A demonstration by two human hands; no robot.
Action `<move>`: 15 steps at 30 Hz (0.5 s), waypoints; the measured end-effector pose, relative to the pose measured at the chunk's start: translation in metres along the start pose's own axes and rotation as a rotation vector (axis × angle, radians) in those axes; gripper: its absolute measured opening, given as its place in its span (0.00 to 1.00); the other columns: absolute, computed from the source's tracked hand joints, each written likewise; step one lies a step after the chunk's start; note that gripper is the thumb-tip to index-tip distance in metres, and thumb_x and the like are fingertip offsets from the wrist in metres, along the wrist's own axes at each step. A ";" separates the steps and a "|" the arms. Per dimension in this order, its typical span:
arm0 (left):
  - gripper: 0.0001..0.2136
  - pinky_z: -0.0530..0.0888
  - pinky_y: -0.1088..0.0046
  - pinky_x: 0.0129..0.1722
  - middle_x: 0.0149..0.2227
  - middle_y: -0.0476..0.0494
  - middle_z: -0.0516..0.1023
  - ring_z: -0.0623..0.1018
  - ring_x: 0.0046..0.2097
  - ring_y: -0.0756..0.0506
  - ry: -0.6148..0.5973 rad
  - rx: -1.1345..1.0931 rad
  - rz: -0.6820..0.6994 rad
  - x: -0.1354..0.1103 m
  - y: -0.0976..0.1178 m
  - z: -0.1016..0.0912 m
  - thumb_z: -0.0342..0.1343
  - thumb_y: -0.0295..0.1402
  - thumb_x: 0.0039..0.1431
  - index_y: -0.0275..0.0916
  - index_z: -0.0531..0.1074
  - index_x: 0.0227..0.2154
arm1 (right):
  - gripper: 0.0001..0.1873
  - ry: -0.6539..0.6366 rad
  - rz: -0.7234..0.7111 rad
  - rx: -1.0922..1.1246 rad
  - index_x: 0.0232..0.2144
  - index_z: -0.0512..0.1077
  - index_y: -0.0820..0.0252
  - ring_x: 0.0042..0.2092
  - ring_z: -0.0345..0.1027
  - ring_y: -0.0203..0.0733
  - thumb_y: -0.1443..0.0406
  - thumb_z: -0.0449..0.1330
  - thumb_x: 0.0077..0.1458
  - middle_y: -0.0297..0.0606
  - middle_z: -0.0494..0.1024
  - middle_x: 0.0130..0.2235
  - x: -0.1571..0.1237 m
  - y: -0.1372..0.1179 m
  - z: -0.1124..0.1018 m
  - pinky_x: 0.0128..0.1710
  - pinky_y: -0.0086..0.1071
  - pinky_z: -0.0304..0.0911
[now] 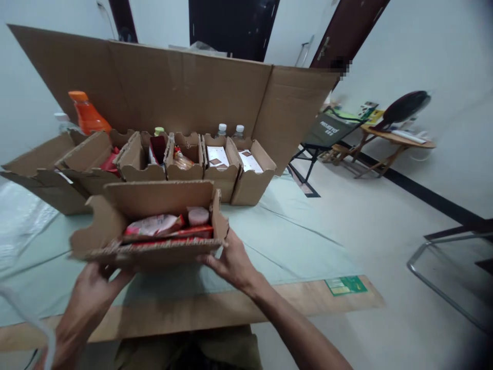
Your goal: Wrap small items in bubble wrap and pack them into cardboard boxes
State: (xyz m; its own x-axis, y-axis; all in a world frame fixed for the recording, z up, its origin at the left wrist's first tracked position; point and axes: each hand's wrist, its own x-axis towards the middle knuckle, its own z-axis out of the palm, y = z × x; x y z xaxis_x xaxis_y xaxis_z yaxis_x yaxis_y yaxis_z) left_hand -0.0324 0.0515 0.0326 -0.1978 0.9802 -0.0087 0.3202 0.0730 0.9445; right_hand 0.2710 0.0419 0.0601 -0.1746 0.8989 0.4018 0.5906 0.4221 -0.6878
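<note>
Between my two hands is an open cardboard box (157,198), turned lengthwise across my view near the table's front. My left hand (92,290) grips its lower left side, the fingertips hidden beneath it. My right hand (231,262) is closed round the right end, thumb along the front. Inside lie a pink and white packet (154,225), a small round pale-lidded container (198,216) and red packaging (192,234). Behind it, several similar cardboard boxes (250,185) stand in a row, holding packets, white cartons and bottles.
A tall cardboard panel (185,92) stands behind the row. An orange bottle (90,115) rises at the left. Pale green cloth (246,231) covers the table, with a wooden front edge (300,303). Bubble wrap (19,221) lies left. Chairs (327,131) and a small wooden table (404,136) stand right.
</note>
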 end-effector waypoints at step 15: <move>0.23 0.75 0.57 0.56 0.53 0.36 0.81 0.79 0.55 0.35 -0.573 -0.152 0.246 0.005 0.028 0.144 0.64 0.44 0.51 0.39 0.76 0.50 | 0.33 0.301 0.490 -0.195 0.48 0.77 0.55 0.49 0.77 0.64 0.50 0.74 0.39 0.46 0.82 0.45 -0.149 0.071 -0.094 0.49 0.57 0.74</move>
State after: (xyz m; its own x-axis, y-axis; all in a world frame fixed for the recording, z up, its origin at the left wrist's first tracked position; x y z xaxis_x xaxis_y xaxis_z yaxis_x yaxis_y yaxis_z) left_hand 0.1093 0.0850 0.0116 0.4045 0.9110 0.0800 0.1495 -0.1521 0.9770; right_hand 0.4132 -0.0732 0.0085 0.3674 0.8987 0.2394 0.6848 -0.0872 -0.7235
